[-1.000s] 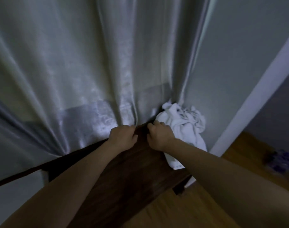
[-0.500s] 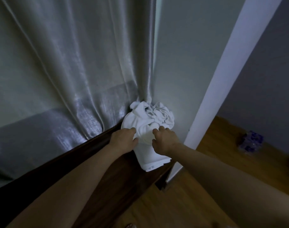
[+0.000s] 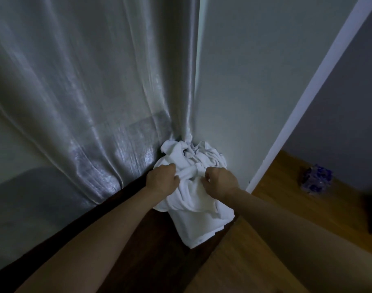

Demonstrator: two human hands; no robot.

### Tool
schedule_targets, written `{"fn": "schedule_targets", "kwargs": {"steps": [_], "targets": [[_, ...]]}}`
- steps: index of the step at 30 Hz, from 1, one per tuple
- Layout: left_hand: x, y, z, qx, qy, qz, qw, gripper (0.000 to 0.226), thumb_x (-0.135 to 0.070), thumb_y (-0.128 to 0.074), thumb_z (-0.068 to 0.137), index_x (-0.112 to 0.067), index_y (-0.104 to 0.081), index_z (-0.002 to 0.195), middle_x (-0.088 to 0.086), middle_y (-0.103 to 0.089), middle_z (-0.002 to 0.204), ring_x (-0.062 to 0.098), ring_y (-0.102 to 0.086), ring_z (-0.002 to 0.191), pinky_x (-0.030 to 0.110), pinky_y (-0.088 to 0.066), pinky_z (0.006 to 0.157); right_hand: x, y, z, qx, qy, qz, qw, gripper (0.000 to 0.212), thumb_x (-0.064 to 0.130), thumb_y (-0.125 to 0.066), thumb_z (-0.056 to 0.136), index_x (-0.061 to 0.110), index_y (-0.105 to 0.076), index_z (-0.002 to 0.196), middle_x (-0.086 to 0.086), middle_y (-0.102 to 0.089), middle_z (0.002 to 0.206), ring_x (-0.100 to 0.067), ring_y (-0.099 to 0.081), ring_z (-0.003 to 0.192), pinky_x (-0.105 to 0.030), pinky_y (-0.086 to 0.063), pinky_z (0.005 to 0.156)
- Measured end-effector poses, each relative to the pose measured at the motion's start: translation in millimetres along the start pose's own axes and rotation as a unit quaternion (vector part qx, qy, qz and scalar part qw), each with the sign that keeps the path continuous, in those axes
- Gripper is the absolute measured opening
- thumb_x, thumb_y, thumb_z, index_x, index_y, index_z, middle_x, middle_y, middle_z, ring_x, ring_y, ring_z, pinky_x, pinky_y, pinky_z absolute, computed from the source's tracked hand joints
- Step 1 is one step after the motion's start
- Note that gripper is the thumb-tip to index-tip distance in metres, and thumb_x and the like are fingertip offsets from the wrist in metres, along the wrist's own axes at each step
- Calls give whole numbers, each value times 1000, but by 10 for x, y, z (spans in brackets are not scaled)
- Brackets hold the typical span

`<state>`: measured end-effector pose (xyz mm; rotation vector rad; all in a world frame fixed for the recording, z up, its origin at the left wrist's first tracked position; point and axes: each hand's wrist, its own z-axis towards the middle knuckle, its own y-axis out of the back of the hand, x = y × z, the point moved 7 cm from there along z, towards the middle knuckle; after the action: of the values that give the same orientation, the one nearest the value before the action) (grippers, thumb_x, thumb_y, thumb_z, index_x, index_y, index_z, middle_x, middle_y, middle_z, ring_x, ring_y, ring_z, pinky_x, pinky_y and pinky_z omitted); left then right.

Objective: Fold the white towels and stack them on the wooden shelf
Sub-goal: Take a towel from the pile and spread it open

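We note both forearms extended forward from the bottom of the view, converging on a crumpled white towel pile (image 3: 193, 187) that lies at the far right end of a dark wooden shelf (image 3: 151, 256). The left hand (image 3: 162, 180) sits at the pile's left side, knuckles up, wrist roughly in line with the forearm. The right hand (image 3: 221, 179) sits at the pile's right side, also knuckles up, with the wrist bent slightly inward toward the towels.

We find no brand, label or legible writing on any item.

The left hand's fingers (image 3: 174, 168) are curled together and clamped on a fold of white cloth at the top of the pile. The right hand's fingers (image 3: 208, 173) are likewise curled inward and bunched on the cloth; the fingertips themselves are buried in the fabric, so we cannot tell how deep the grip goes. A twisted strand of towel runs between the two hands.

The pile touches a grey curtain (image 3: 96, 92) behind it and a pale wall (image 3: 254, 81) just to its right. One flat corner of towel overhangs the shelf's near edge above a wooden floor (image 3: 254, 261). A small purple object (image 3: 316, 178), blurred, rests on the floor well to the right of the pile.
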<state>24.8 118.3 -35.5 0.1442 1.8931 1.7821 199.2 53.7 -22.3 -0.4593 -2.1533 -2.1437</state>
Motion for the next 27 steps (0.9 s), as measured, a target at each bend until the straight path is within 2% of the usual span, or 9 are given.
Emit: {"fn": "schedule_targets", "kwargs": {"steps": [3,5,11,16,19,21,23,25,27], "targets": [[-27,166,120,-35,-35,-29,998,23,-32,-52,99,-11,-47,89,9,-55,79,34,-56,77,34,-34,60,8,-71,143,9,-13,7,1000,22,28,-54,96,12,-61,82,-10,-70,89,-30,-66,82,-30,-45,64],[-50,325,156,-73,-51,-55,994,24,-29,-52,98,-14,-40,83,-1,-42,66,31,-46,64,34,-28,57,3,-98,196,7,-22,26,999,24,24,-56,95,22,-52,71,-5,-64,76,-25,-58,71,-26,-37,58],[-74,762,208,-153,-70,-125,978,21,-27,-49,99,-16,-41,83,-4,-40,57,17,-39,49,34,-19,49,-89,-12,425,7,-64,70,995,27,26,-58,92,16,-49,69,-3,-60,70,-23,-57,71,-28,-40,62],[-179,1014,254,-193,-71,-196,959,16,-28,-44,103,-17,-41,92,4,-54,65,23,-53,58,35,-35,50,-148,125,600,-11,-98,133,986,34,28,-54,96,14,-45,67,-3,-54,67,-23,-56,69,-27,-40,61],[-200,1079,344,-207,-38,-225,951,15,-29,-42,104,-19,-38,94,2,-54,69,23,-52,60,34,-29,51,-155,340,690,-58,-124,224,965,24,26,-53,95,11,-51,76,-3,-56,70,-20,-55,65,-28,-42,57],[-175,1080,439,-199,-3,-259,945,15,-29,-42,105,-17,-39,95,6,-59,77,27,-56,66,35,-31,52,-109,538,732,-95,-115,278,949,26,26,-48,97,6,-52,82,-6,-58,67,-18,-59,54,-28,-44,50],[-151,1063,507,-183,30,-303,935,19,-31,-43,105,-14,-43,100,8,-66,87,25,-63,75,36,-45,57,-18,700,774,-103,-88,353,926,30,24,-42,98,0,-55,86,-14,-61,55,-21,-61,40,-29,-47,39],[-143,1034,545,-178,48,-345,920,22,-34,-45,104,-12,-47,104,5,-68,90,21,-67,79,40,-54,68,108,858,808,-102,-56,397,911,34,24,-38,100,-4,-57,95,-18,-66,55,-28,-67,44,-35,-54,41],[-167,991,568,-177,52,-358,915,20,-35,-48,102,-15,-47,101,4,-66,86,20,-65,78,39,-52,67,239,1016,830,-109,-24,433,895,26,26,-39,103,4,-52,99,-20,-68,65,-29,-70,52,-36,-57,46]]}}
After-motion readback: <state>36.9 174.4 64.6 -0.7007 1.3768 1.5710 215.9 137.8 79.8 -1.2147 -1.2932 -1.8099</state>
